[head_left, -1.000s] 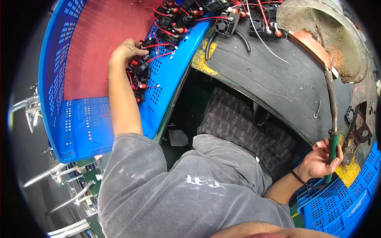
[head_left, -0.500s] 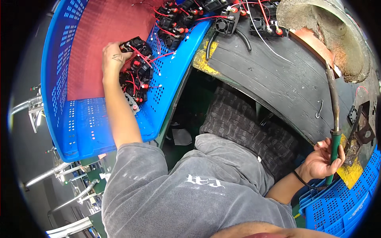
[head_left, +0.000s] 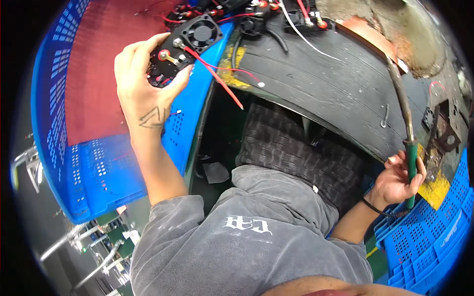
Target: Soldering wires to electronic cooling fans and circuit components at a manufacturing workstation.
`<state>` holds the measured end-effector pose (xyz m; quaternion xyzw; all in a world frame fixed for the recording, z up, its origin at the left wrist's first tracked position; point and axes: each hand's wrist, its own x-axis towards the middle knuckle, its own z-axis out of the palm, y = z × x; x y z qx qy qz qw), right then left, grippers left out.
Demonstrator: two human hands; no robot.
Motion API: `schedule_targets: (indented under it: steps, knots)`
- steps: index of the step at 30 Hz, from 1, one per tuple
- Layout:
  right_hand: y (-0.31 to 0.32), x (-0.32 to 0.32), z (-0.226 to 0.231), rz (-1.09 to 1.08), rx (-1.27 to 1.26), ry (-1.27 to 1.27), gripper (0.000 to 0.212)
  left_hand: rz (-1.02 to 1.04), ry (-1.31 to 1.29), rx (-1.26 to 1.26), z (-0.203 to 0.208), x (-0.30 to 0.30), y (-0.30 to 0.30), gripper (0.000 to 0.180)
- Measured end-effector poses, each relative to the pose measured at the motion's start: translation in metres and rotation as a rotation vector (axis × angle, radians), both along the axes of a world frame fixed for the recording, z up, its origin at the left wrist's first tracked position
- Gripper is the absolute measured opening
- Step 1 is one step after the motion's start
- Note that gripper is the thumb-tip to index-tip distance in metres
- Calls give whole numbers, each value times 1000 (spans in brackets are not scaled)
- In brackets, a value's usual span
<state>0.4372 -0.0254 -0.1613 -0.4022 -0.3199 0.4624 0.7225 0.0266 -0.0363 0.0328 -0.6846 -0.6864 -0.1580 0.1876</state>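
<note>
Lifted clear of the blue crate [head_left: 74,167] since half a second ago, the left hand [head_left: 143,91] is now gripping a small black module [head_left: 170,61] with a round fan [head_left: 200,33] at its far end, fingers curled round its edges, where earlier it was reaching among the pile of similar parts [head_left: 217,12] beyond it. Red wires [head_left: 217,79] are trailing from the module toward the person's lap, their bare ends hanging loose over the gap beside the crate. The right hand [head_left: 397,180] is closing around the green handle of a soldering iron [head_left: 409,148], its long shaft pointing away across the dark, worn desk [head_left: 326,84]. Risks, as judged: the dangling leads could be snagging on the crate's rim, and the iron's tip, if hot, could be scorching wire insulation or fingers as the two are being brought together.
</note>
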Motion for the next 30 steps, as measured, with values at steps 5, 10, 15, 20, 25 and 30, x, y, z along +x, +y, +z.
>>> schedule_targets:
  steps: [5,10,15,20,25,30]
  knots:
    - [-1,-8,10,-31,-19,62,47,-255,-241,-27,-24,32,30,54]
    - [-22,-11,29,-167,76,-71,47,-425,-388,-138,-56,72,67,54]
    - [-38,4,39,-291,32,-95,45,-677,-476,-203,-82,112,118,57]
    - [-53,8,42,-369,13,-76,45,-804,-435,-200,-101,141,153,55]
    - [-58,5,47,-380,11,-86,45,-812,-302,-184,-123,140,168,52]
    - [-53,5,49,-348,16,-129,45,-690,-148,-121,-125,143,164,46]
